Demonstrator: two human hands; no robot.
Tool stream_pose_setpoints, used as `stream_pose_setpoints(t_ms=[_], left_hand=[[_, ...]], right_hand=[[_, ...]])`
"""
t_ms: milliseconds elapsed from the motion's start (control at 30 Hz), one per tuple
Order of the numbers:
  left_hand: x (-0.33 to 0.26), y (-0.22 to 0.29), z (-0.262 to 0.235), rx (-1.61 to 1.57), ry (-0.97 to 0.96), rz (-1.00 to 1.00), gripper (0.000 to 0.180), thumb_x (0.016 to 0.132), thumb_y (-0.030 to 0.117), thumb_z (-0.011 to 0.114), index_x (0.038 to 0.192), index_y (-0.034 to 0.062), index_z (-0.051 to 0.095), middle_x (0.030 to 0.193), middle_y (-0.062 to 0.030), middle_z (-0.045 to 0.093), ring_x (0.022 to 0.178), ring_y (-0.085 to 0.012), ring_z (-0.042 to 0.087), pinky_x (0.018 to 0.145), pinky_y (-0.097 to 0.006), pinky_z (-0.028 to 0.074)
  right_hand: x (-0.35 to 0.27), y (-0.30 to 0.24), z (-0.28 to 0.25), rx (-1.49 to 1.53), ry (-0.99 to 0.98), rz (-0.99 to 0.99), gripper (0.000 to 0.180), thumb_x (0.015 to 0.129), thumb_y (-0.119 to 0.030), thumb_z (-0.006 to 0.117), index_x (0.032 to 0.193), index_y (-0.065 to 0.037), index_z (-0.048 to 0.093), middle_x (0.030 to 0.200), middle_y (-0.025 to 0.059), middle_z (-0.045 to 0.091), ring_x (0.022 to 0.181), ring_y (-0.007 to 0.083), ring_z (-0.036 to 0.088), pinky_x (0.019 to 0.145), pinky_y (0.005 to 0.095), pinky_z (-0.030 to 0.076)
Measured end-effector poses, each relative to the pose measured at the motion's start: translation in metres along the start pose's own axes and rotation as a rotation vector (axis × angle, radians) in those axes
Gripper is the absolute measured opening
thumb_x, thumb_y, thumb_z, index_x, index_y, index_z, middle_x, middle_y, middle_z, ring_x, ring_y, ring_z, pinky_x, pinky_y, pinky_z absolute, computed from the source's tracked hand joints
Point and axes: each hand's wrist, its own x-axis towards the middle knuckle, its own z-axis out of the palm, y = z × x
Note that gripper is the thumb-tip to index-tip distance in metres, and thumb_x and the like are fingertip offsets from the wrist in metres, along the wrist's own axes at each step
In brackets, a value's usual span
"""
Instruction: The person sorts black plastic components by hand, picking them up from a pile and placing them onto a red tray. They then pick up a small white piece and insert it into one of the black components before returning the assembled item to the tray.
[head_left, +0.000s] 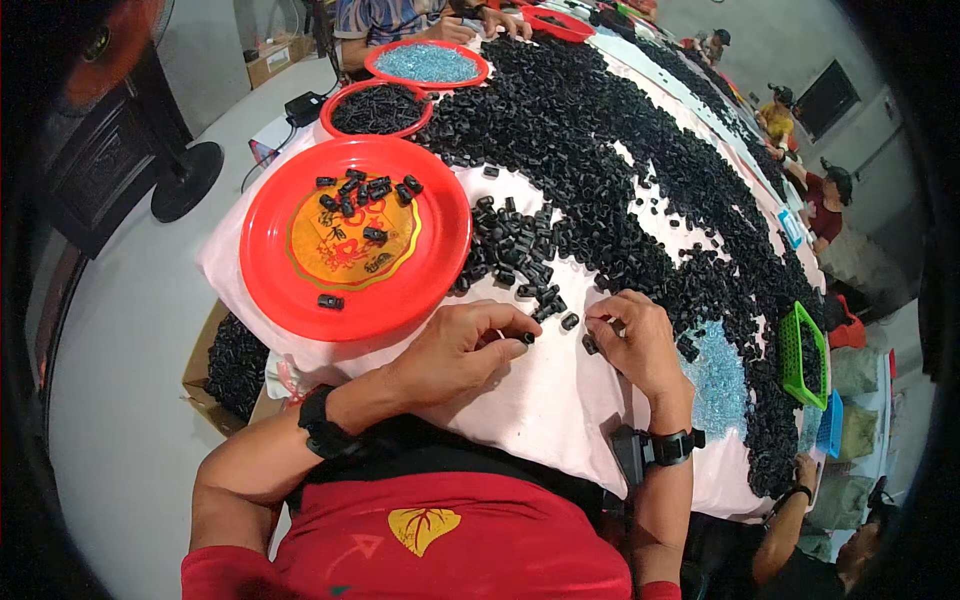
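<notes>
My left hand (pixel 468 347) is closed, a small black plastic piece (pixel 527 338) pinched between thumb and forefinger. Opposite it, the curled fingers of my right hand (pixel 640 340) grip another black barrel-shaped piece (pixel 590 344) at their tips. Just beyond and between both hands, a loose black piece (pixel 570 321) lies on the pale pink cloth (pixel 540 390). A loose cluster of such pieces (pixel 510 240) spreads behind it. To the left sits a red plate (pixel 270 240) with a gold printed centre and several black pieces on it.
A huge heap of black pieces (pixel 560 110) covers the table. Clear bluish bits lie in a pile (pixel 715 380) by my right wrist and in a red tray (pixel 425 62). Another red dish (pixel 375 108) holds thin black parts. A green basket (pixel 803 355) stands right. Other people sit around.
</notes>
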Motion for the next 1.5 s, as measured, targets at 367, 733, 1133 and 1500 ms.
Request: stream_pose_setpoints(t_ms=[367, 733, 1133, 1500], left_hand=[[0.006, -0.011, 0.0, -0.109, 0.017, 0.044, 0.027, 0.101, 0.013, 0.065, 0.126, 0.0021, 0.064, 0.106, 0.001, 0.066, 0.089, -0.0046, 0.06, 0.079, -0.024, 0.052], [0.006, -0.012, -0.003, -0.359, 0.01, 0.043, 0.027, 0.098, 0.012, 0.068, 0.122, 0.0015, 0.067, 0.102, 0.0013, 0.069, 0.087, -0.0031, 0.061, 0.072, -0.021, 0.05], [0.008, -0.008, -0.009, -0.397, -0.035, -0.014, 0.029, 0.099, 0.02, 0.071, 0.125, 0.0051, 0.068, 0.102, 0.0042, 0.07, 0.08, -0.0014, 0.06, 0.067, -0.019, 0.048], [0.009, -0.018, -0.006, -0.49, -0.024, -0.108, 0.023, 0.102, 0.017, 0.067, 0.12, 0.0028, 0.064, 0.103, -0.0019, 0.071, 0.081, -0.007, 0.065, 0.068, -0.022, 0.051]], right_hand=[[0.0, -0.049, 0.013, 0.478, 0.065, -0.053, 0.013, 0.094, -0.005, 0.072, 0.106, -0.004, 0.076, 0.088, 0.0054, 0.071, 0.067, 0.008, 0.059, 0.055, 0.0244, 0.045], [-0.001, -0.062, 0.034, 0.667, 0.082, -0.057, 0.014, 0.091, -0.005, 0.075, 0.105, -0.005, 0.078, 0.1, 0.0046, 0.073, 0.078, 0.0072, 0.061, 0.06, 0.0212, 0.043], [-0.005, -0.056, 0.041, 0.688, 0.124, -0.077, 0.019, 0.091, -0.005, 0.074, 0.109, -0.006, 0.079, 0.103, 0.0057, 0.072, 0.08, 0.0087, 0.059, 0.063, 0.0219, 0.044], [0.015, -0.035, 0.014, 0.094, 0.133, -0.053, 0.021, 0.089, -0.004, 0.069, 0.108, -0.002, 0.077, 0.097, 0.016, 0.072, 0.084, 0.0276, 0.066, 0.072, 0.0368, 0.052]])
